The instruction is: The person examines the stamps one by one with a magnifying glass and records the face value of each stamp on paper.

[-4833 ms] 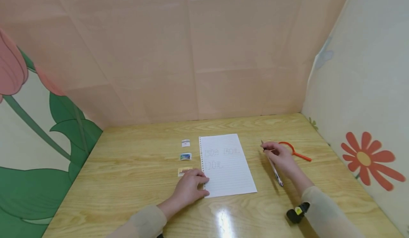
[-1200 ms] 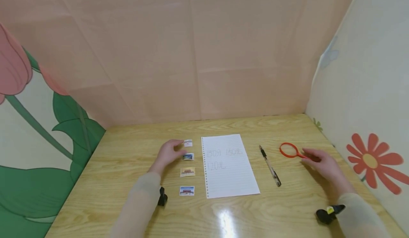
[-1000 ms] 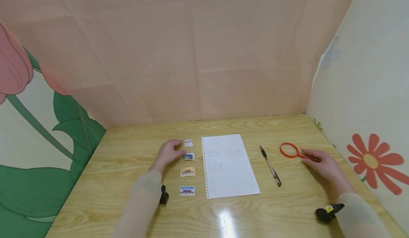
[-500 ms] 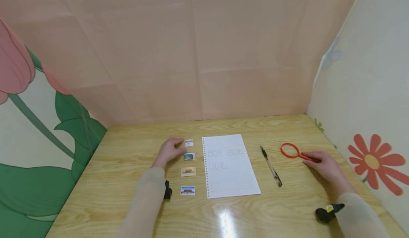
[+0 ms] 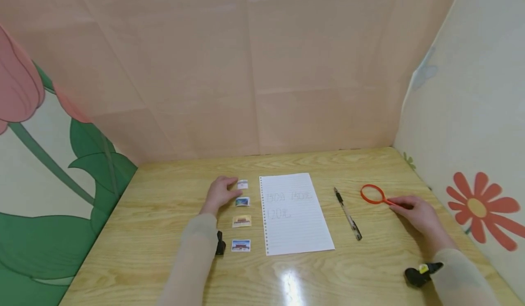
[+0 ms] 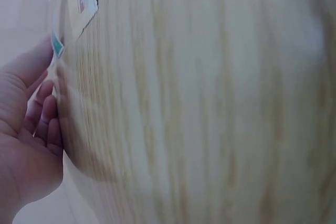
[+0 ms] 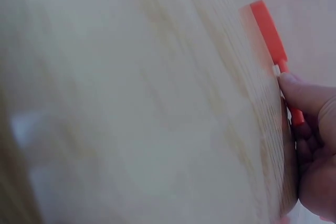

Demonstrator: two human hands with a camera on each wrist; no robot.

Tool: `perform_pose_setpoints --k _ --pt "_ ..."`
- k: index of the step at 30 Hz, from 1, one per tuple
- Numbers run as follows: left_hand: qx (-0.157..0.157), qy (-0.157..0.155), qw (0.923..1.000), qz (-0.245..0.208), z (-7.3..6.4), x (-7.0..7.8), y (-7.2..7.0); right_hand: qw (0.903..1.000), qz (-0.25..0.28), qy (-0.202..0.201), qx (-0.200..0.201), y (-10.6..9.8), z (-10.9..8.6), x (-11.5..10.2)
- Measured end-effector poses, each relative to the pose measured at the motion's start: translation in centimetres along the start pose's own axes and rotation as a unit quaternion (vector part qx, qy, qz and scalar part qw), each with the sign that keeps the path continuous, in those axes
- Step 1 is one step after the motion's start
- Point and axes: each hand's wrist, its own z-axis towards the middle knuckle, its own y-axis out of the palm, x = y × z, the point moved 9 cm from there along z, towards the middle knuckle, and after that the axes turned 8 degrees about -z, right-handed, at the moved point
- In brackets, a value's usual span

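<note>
In the head view, my left hand (image 5: 220, 193) lies beside the upper end of a column of small postage stamps. Its index finger is at the left edge of a pale stamp (image 5: 242, 184), and its thumb tip sits just above a blue-green stamp (image 5: 242, 201). The left wrist view shows the thumb next to a green-edged stamp (image 6: 57, 45), the other fingers loosely bent. At the right, my right hand (image 5: 418, 212) pinches the handle of a red-rimmed magnifying glass (image 5: 384, 200) between thumb and fingers. Its round frame is low over the table.
Lower in the column lie a yellow stamp (image 5: 242, 221) and a stamp with a red building (image 5: 241, 245). A lined sheet of paper (image 5: 299, 233) with handwriting is right of them. Between sheet and magnifying glass lies a black-capped pen (image 5: 347, 215). Painted walls border the wooden table (image 5: 143, 233).
The pen was in my right hand and now lies on the table; that hand has taken the magnifying glass's handle. My left hand has moved from the sheet's edge up to the top stamps.
</note>
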Motion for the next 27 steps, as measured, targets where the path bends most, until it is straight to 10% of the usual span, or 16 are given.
perform_pose_setpoints --k 27 --pt "0.048 -0.019 0.9987 0.005 0.0 -0.1 -0.1 0.9985 0.03 0.042 0.017 0.2 0.1 -1.7"
